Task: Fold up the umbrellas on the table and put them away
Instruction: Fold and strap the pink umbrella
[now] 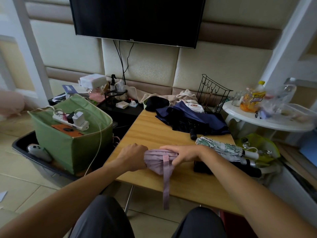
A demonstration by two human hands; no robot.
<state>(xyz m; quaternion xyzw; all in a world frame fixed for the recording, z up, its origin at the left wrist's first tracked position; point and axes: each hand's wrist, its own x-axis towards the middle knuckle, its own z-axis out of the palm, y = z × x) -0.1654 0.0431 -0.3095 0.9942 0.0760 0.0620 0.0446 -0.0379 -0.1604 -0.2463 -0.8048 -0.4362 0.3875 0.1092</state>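
A folded lilac umbrella (158, 160) lies across the near part of the wooden table (151, 133). My left hand (133, 156) grips its left end. My right hand (182, 156) holds its right part, fingers curled over the fabric. Its closing strap (166, 182) hangs loose over the table's front edge. To the right lies a folded white umbrella with a green leaf print (221, 147), and in front of it a black folded umbrella (229, 167). A navy umbrella (192, 119) lies loosely crumpled at the far side of the table.
A green fabric box (68, 140) carrying a power strip and chargers stands left of the table in a black tray. A white round side table (267, 121) with bottles is at the right. Cloths and a wire rack (212, 93) sit behind. A TV hangs on the wall.
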